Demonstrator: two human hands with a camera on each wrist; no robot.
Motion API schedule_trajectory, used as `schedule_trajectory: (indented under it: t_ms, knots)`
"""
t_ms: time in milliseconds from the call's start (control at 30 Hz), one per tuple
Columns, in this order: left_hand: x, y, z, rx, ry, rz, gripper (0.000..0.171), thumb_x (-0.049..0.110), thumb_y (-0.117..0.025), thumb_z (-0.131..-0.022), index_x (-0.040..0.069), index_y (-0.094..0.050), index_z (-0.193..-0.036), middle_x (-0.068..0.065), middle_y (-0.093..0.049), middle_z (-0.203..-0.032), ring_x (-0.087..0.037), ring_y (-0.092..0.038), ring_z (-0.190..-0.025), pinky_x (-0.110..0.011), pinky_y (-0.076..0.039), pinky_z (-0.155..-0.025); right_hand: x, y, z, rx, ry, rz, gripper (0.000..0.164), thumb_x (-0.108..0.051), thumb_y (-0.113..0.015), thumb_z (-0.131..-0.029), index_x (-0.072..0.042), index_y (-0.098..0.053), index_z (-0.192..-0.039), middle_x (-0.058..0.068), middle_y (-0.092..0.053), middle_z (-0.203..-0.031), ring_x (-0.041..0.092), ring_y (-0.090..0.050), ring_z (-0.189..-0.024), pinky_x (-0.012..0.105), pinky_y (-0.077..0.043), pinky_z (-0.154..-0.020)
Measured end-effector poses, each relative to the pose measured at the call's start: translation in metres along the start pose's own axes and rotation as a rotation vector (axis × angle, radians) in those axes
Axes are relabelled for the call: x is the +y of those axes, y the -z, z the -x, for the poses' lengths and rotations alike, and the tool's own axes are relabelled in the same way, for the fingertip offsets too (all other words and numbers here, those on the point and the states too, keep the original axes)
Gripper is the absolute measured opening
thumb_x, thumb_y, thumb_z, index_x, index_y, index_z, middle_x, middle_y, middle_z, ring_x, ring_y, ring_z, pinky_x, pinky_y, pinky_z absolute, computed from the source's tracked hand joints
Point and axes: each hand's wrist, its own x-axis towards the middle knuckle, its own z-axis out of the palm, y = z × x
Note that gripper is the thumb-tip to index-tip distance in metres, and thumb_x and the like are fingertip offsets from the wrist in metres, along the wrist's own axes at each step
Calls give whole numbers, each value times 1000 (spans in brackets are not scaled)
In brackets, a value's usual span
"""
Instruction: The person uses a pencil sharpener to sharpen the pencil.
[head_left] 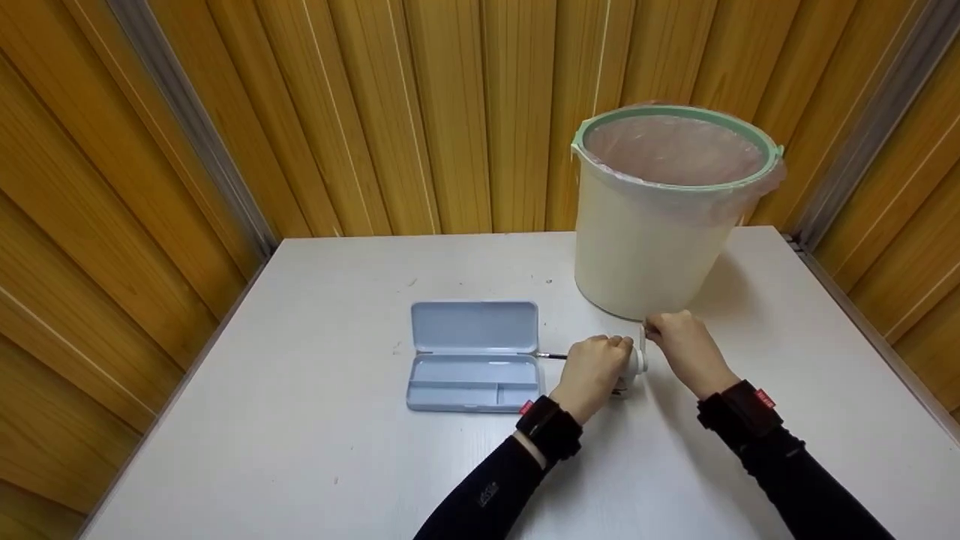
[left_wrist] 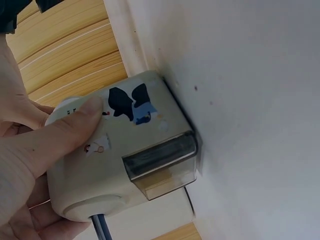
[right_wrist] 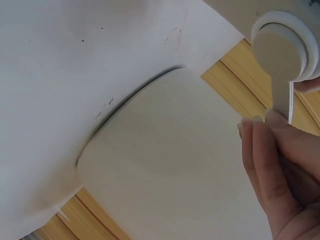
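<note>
My left hand (head_left: pixel 592 371) grips a cream crank pencil sharpener (left_wrist: pixel 95 175) over its top, with the thumb lying along the sticker-printed side. The sharpener's base is against the white tabletop, and a see-through shavings drawer (left_wrist: pixel 162 172) shows at one face. A dark pencil (left_wrist: pixel 101 227) sticks out of the sharpener's front, toward the left in the head view. On the opposite side, my right hand (head_left: pixel 688 351) pinches the end of the white crank handle (right_wrist: pixel 281 95) between thumb and fingertips. In the right wrist view the crank hangs down from its round hub (right_wrist: pixel 279 54).
Left of the sharpener lies an opened light-blue pencil case (head_left: pixel 475 326), its divided tray close to the pencil's end. A tall cream bin (head_left: pixel 645 240) with a green rim and pink liner stands behind my hands. Wood-patterned walls (head_left: pixel 450 112) enclose the white table (head_left: pixel 315 420).
</note>
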Motion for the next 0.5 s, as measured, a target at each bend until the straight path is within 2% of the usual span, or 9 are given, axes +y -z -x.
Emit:
schedule_trajectory:
  t_ms: [167, 500]
  knots:
    - [1, -2, 1, 40, -8, -5, 19, 16, -64, -86, 21, -72, -101, 12, -73, -88, -6, -68, -74, -21, -54, -59, 5, -6, -1, -13, -25, -12, 13, -3, -72, -80, -2, -62, -72, 11, -69, -70, 28, -64, -64, 43, -50, -57]
    - [0, 0, 1, 22, -4, 12, 21, 13, -67, -85, 21, -72, -103, 12, -73, -90, -5, -68, -75, -20, -55, -61, 14, -22, -4, -72, -6, -34, 8, 9, -70, -77, 3, -66, -75, 15, -69, -72, 29, -66, -66, 43, -53, -60]
